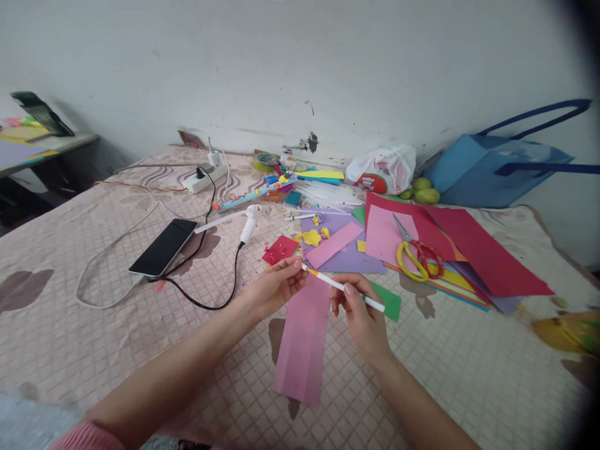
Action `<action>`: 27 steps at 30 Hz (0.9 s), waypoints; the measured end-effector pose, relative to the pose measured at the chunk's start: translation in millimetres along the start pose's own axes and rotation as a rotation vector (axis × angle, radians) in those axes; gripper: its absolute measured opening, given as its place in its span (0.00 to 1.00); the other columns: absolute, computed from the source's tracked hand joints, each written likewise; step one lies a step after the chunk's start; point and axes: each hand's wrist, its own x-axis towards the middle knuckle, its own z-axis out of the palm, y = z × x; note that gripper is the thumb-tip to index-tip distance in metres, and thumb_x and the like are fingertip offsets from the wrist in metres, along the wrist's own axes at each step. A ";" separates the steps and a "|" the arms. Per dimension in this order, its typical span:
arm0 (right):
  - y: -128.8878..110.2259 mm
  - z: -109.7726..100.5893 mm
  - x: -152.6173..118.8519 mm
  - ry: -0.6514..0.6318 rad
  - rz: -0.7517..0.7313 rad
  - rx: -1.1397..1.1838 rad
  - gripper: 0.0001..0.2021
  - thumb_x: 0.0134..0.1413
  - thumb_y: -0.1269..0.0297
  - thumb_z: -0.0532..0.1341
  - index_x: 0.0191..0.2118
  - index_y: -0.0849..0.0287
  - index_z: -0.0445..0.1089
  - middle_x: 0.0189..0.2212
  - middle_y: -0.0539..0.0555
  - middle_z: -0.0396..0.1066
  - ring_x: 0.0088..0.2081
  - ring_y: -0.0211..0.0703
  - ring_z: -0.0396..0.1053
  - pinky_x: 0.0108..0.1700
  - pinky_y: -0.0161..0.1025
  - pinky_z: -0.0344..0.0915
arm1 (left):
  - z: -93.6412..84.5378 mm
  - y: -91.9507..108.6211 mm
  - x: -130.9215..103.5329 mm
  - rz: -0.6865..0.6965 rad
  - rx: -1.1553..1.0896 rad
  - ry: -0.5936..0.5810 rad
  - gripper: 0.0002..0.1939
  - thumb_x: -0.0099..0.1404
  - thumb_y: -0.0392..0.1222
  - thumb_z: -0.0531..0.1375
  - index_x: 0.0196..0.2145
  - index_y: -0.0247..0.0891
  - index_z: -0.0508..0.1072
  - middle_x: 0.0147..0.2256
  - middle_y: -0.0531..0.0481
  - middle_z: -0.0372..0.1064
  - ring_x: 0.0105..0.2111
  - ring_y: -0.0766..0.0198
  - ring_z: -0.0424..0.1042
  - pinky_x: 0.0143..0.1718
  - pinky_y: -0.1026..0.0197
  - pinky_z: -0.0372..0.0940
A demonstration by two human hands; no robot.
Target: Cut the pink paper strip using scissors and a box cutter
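Between my two hands runs a slim white stick (335, 285), pen-like, with an orange band near its left end. The fingertips of my left hand (280, 279) pinch that end. My right hand (359, 312) grips the stick farther along, its white tail sticking out to the right. Below the hands lies a creased pink paper strip (302, 344), flat on the table. A green paper piece (388, 301) is partly hidden behind my right hand. Just beyond my left hand is a red paper square (281, 249) with small scraps on it.
Yellow paper flowers (312, 237) and a pink strip (335, 244) lie on purple paper. Scissors (417, 253) rest on coloured sheets at right. A corded white glue gun (250, 224), a phone (164, 247) and cables lie left. A blue bag (497, 169) stands at back right.
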 end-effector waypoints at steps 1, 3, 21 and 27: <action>-0.3 0.4 0.1 -0.004 0.006 0.000 0.07 0.61 0.61 0.57 0.38 0.56 0.70 0.26 0.48 0.67 0.24 0.33 0.64 0.24 0.33 0.62 | 0.1 -1.4 -0.4 0.007 0.021 -0.006 0.04 0.59 0.32 0.65 0.34 0.34 0.74 0.29 0.52 0.72 0.29 0.73 0.72 0.36 0.69 0.66; -0.8 1.1 0.9 0.004 0.026 0.011 0.07 0.60 0.61 0.57 0.38 0.56 0.70 0.25 0.48 0.67 0.23 0.33 0.64 0.23 0.33 0.62 | 0.7 -4.3 -1.9 0.037 0.078 -0.020 0.07 0.57 0.34 0.67 0.34 0.33 0.74 0.29 0.52 0.72 0.30 0.72 0.71 0.36 0.68 0.66; 15.1 -16.5 12.9 0.013 0.218 0.010 0.13 0.56 0.51 0.58 0.37 0.56 0.65 0.21 0.45 0.62 0.18 0.32 0.58 0.18 0.30 0.55 | -1.0 -12.9 -5.7 0.410 0.551 -0.011 0.14 0.51 0.44 0.70 0.30 0.34 0.71 0.30 0.50 0.72 0.31 0.66 0.70 0.35 0.65 0.63; 7.1 -40.9 42.6 -0.117 0.074 -0.322 0.10 0.52 0.56 0.63 0.32 0.58 0.70 0.22 0.48 0.68 0.23 0.36 0.63 0.24 0.34 0.61 | -11.7 -8.0 7.1 0.503 0.609 0.031 0.11 0.53 0.40 0.68 0.30 0.35 0.70 0.29 0.51 0.70 0.30 0.66 0.69 0.33 0.65 0.62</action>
